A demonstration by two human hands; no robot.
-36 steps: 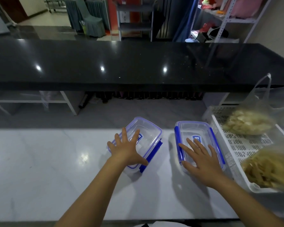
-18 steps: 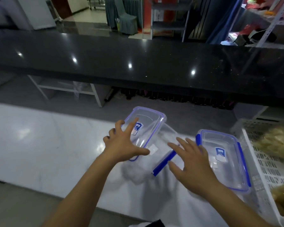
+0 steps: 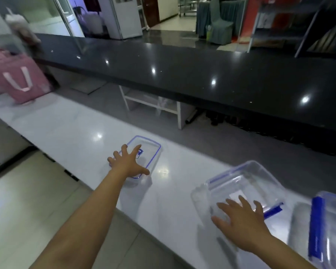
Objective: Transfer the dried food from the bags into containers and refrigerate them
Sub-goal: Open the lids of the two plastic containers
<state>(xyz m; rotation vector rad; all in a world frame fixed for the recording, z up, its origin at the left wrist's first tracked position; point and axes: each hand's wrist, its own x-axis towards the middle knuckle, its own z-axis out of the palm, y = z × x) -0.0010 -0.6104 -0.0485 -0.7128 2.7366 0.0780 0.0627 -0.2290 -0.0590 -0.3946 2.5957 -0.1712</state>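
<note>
A clear lid with a blue rim and a blue label [image 3: 151,152] lies flat on the white counter [image 3: 66,129]. My left hand [image 3: 127,164] is spread over its near end, thumb hooked at its edge. To the right stands a clear lidless container [image 3: 246,179] with blue latch strips, tilted slightly. My right hand [image 3: 241,220] grips its near wall, fingers reaching over the rim. A second container [image 3: 330,230] with its lid on and a blue latch sits at the far right edge. The food bags are out of view.
A pink bag [image 3: 17,78] stands at the far left end of the white counter. Behind runs a higher black glossy counter [image 3: 202,74], with a white shelf frame [image 3: 151,101] below it. Tiled floor lies to my left.
My left hand has lifted the lid off the left container and carried it left onto the counter. My right hand left the second container and took hold of the opened one. The view swung left.
</note>
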